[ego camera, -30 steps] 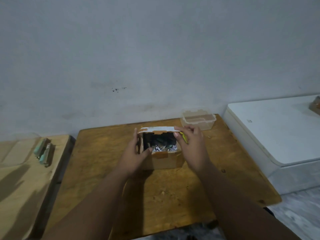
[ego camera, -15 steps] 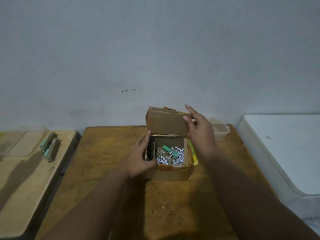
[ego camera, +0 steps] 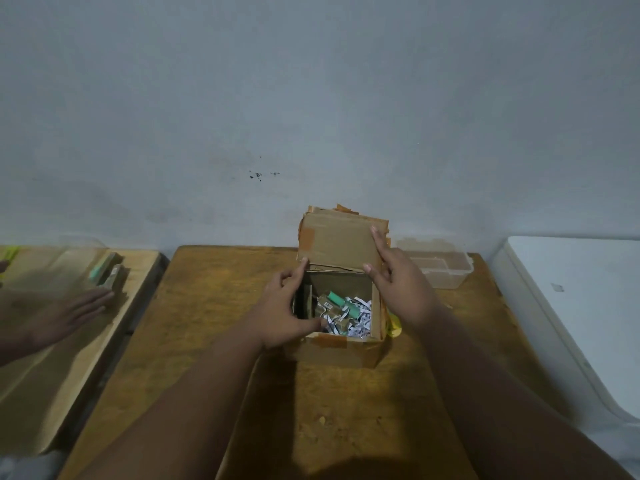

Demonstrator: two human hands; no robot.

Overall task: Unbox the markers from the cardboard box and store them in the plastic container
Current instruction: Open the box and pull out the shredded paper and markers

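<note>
Centrally, on the wooden surface (ego camera: 214, 341), a cardboard box (ego camera: 337, 348) is seen with its flaps (ego camera: 341, 242) raised upright at the far side. The left hand (ego camera: 285, 313) is laid over the box's left rim, its grip loosely spread, with the thumb reaching down toward the contents and the forefinger tip touching the flap's lower left corner. The right hand (ego camera: 398, 285) is pressed flat against the right edge of the raised flaps, fingers extended, nothing enclosed in its grip. Inside the box, green markers (ego camera: 341, 301) are seen lying on shredded white paper (ego camera: 360, 318). Something yellow (ego camera: 394, 325) is wedged just outside the box's right wall; what it is cannot be told. A clear plastic container (ego camera: 440, 268) is placed behind the right hand, near the wall and just beside the box. On a neighbouring surface (ego camera: 52, 375) to the left, another person's hand (ego camera: 65, 315) is rested flat.
</note>
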